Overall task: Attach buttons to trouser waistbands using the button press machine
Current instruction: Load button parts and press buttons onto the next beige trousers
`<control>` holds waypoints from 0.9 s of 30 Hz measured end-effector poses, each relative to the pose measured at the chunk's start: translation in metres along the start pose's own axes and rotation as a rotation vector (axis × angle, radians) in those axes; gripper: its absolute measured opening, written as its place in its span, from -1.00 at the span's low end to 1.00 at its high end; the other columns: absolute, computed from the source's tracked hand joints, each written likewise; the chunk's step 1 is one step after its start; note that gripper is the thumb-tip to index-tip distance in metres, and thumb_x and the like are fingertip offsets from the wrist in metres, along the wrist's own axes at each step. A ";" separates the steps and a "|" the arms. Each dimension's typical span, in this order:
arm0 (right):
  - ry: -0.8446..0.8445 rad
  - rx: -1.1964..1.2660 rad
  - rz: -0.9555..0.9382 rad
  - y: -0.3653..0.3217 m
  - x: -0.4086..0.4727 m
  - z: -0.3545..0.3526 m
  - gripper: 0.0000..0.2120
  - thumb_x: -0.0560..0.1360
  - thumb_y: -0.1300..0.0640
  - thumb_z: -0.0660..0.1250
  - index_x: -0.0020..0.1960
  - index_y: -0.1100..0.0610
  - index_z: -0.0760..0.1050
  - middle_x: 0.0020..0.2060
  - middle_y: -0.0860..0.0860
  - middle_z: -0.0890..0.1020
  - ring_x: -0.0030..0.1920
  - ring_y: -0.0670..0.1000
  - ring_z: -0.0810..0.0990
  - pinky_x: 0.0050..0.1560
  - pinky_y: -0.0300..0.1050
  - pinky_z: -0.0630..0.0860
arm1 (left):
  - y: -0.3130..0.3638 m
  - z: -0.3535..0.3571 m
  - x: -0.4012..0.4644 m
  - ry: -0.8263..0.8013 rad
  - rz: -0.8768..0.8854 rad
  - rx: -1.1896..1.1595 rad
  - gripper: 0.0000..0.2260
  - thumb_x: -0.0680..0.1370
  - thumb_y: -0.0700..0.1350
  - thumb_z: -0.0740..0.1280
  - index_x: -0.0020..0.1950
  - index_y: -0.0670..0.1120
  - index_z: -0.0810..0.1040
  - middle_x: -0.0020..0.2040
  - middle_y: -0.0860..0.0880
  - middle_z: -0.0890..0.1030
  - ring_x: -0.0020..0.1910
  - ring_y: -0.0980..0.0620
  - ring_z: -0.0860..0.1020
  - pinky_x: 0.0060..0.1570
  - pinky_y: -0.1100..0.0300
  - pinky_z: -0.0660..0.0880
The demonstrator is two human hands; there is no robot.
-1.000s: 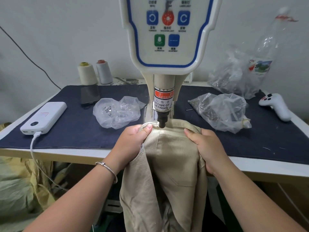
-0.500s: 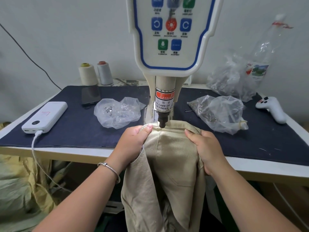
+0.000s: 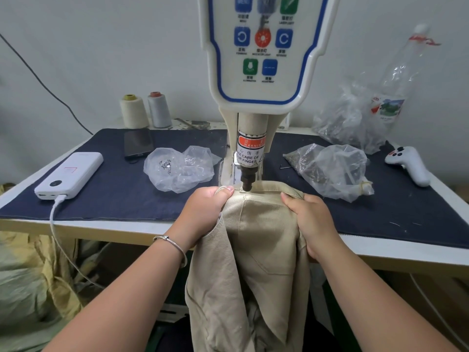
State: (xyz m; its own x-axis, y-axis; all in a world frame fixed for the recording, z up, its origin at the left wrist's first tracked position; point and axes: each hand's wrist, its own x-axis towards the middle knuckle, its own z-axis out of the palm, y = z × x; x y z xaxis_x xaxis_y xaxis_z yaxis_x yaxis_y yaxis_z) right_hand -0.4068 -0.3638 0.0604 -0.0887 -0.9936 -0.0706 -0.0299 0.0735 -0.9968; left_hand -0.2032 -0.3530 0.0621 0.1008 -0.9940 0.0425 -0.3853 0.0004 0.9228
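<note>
Beige trousers (image 3: 261, 237) hang over the table's front edge, their waistband (image 3: 269, 187) laid under the dark punch (image 3: 247, 182) of the white button press machine (image 3: 261, 72). My left hand (image 3: 203, 212) grips the waistband just left of the punch. To the right of the punch, my right hand (image 3: 308, 217) grips the waistband too. The punch tip sits at the fabric between both hands. Whether a button lies under it is hidden.
On the dark blue mat (image 3: 121, 194) lie a clear bag with metal parts (image 3: 180, 168), a second bag (image 3: 330, 171), a white power bank (image 3: 69, 174) with cable, a phone (image 3: 138, 143) and a white controller (image 3: 408, 165). Two thread cones (image 3: 146, 111) and a plastic bottle (image 3: 403, 80) stand at the back.
Both hands keep their hold on the waistband under the punch. Only the camera view has tipped slightly upward.
</note>
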 end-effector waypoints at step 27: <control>0.015 -0.021 0.028 -0.005 -0.002 0.004 -0.77 0.52 0.17 0.38 -0.02 0.37 0.58 -0.17 0.19 0.62 -0.16 0.07 0.56 -0.14 -0.09 0.45 | -0.013 0.002 -0.001 0.204 0.032 -0.091 -0.80 0.60 -0.03 0.35 -0.17 -0.06 0.45 -0.33 0.08 0.41 -0.47 0.27 0.36 -0.42 0.47 0.32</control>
State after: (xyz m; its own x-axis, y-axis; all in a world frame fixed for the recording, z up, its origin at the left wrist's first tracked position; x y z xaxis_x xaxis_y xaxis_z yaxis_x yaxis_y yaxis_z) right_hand -0.4029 -0.3621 0.0653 -0.1046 -0.9897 -0.0979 -0.0476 0.1033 -0.9935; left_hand -0.1997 -0.3522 0.0492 0.2769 -0.9505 0.1407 -0.3077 0.0509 0.9501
